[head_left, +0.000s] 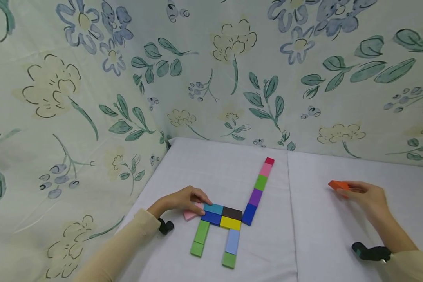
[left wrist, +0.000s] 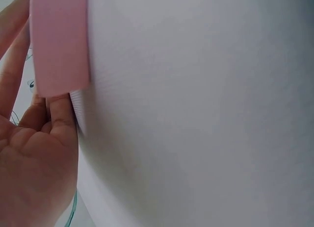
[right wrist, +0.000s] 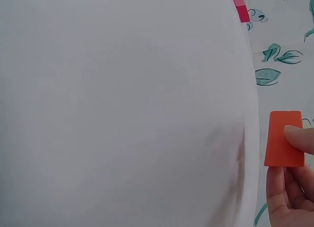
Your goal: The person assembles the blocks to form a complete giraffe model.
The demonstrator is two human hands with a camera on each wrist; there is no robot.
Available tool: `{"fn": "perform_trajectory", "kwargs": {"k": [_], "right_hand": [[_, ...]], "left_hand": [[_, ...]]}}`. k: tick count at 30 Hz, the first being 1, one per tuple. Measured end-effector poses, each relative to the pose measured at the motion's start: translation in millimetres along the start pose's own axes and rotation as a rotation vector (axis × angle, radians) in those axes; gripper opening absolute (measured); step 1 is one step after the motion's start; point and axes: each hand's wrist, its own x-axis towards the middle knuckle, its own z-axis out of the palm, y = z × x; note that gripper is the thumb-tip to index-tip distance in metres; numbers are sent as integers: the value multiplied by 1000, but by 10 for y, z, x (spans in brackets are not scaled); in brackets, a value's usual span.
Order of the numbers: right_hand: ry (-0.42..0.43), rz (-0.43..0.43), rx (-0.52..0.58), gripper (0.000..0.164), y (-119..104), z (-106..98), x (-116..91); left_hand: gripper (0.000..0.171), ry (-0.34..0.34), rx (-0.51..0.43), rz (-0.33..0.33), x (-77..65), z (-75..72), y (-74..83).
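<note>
My left hand (head_left: 185, 199) rests at the left end of a flat block figure, thumb and a fingertip touching the teal block (head_left: 214, 208) and the blue block (head_left: 211, 219). Beside them, partly under that hand, lies a slanted pink block (head_left: 189, 215); it looms close in the left wrist view, hiding some fingers. A dark brown block (head_left: 232, 213) and a yellow block (head_left: 230, 223) continue the two rows. Off to the right, my right hand (head_left: 368, 197) pinches an orange block (right wrist: 282, 141) between thumb and fingers, raised over the white cloth.
Two legs of green blocks (head_left: 201, 232) and a light blue block (head_left: 232, 241) extend toward me. A slanting line of blue, purple (head_left: 255, 197), green, pink and red blocks (head_left: 270, 160) runs toward the back. A floral curtain (head_left: 211, 78) borders the white table (head_left: 317, 235).
</note>
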Motion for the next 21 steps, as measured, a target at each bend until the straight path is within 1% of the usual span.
{"fn": "perform_trajectory", "kwargs": {"k": [8, 13, 21], "right_hand": [[-31, -48, 11, 69, -134, 130, 24], [-52, -84, -6, 63, -227, 211, 46], [-71, -120, 8, 60, -397, 389, 93]], "left_hand": [[32, 4, -9, -16, -1, -1, 13], [32, 4, -8, -15, -3, 3, 21], [32, -1, -7, -4, -2, 3, 15]]}}
